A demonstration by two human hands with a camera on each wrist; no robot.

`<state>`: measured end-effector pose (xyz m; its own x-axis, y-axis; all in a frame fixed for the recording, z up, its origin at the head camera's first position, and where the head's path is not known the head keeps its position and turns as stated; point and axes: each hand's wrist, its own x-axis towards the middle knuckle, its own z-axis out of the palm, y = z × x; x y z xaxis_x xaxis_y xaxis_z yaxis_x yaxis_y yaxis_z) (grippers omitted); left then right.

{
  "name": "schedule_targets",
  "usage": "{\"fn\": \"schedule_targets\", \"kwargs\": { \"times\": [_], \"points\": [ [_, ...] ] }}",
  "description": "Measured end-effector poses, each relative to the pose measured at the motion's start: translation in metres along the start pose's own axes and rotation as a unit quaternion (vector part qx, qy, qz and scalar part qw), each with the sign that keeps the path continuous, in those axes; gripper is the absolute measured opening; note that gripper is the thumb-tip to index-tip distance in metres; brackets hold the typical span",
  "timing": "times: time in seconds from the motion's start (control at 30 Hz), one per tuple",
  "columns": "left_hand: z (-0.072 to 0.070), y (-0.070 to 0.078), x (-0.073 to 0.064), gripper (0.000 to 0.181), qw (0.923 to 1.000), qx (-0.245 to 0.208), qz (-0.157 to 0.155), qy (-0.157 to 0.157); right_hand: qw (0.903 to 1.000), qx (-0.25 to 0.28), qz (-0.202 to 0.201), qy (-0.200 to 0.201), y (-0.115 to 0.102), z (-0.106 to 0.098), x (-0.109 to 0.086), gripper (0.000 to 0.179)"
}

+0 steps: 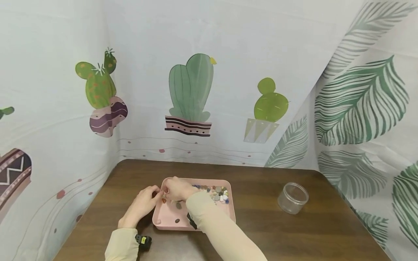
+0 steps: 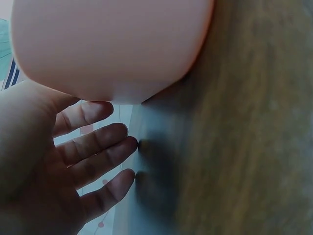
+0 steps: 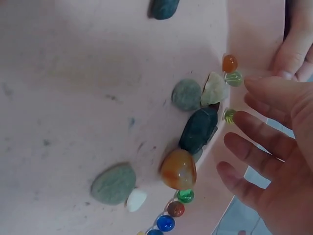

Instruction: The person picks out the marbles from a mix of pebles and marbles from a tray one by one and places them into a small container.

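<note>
My left hand (image 1: 143, 203) rests beside the left side of a pink tray (image 1: 167, 214). In the left wrist view its fingers are loosely extended, fingertips at the table, below the tray's outer wall (image 2: 112, 49); its thumb is partly hidden. Inside the tray's far left corner reaches my right hand (image 1: 177, 189), with spread, slightly bent fingers. Its thumb tip is by a pale green glass marble (image 3: 234, 78), and its index fingertip by a yellow-green marble (image 3: 229, 115). Nearby lie an orange marble (image 3: 230, 62), a dark stone (image 3: 199, 129) and an orange-white stone (image 3: 179, 169).
More stones and marbles lie along the tray's far right part, such as a white stone (image 1: 221, 198). A clear round jar (image 1: 292, 198) stands on the brown table (image 1: 261, 217) to the right. Behind the table hangs a printed cloth (image 1: 228, 36).
</note>
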<state>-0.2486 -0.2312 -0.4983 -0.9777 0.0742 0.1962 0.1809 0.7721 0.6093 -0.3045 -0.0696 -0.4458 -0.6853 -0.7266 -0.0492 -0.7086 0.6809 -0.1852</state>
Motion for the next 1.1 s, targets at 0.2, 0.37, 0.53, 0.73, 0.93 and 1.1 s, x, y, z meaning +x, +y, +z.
{"fn": "schedule_targets", "kwargs": {
  "times": [0.2,0.37,0.53,0.73,0.93,1.1],
  "points": [
    [0.005,0.002,0.000,0.011,1.0000,-0.006,-0.003,-0.002,0.9997,-0.013,0.009,-0.016,0.004,0.003,0.003,0.011],
    [0.010,0.003,-0.003,0.013,0.9999,-0.008,-0.006,-0.005,0.9995,-0.007,0.010,-0.028,0.008,0.013,0.005,0.013],
    [0.013,0.004,-0.006,0.013,0.9998,-0.011,-0.012,-0.009,0.9995,-0.001,0.012,-0.028,0.010,0.022,0.007,0.012],
    [0.011,0.006,-0.006,0.010,0.9997,-0.021,-0.011,-0.009,0.9997,0.003,0.005,-0.022,0.011,0.024,0.011,0.014],
    [0.006,0.004,-0.004,0.010,1.0000,-0.005,-0.005,-0.001,0.9992,0.033,-0.004,-0.023,0.016,0.015,0.006,0.014],
    [0.001,0.004,0.001,0.010,0.9999,-0.009,-0.006,-0.004,0.9992,0.038,-0.004,-0.011,0.025,0.002,-0.003,0.012]
  ]
}}
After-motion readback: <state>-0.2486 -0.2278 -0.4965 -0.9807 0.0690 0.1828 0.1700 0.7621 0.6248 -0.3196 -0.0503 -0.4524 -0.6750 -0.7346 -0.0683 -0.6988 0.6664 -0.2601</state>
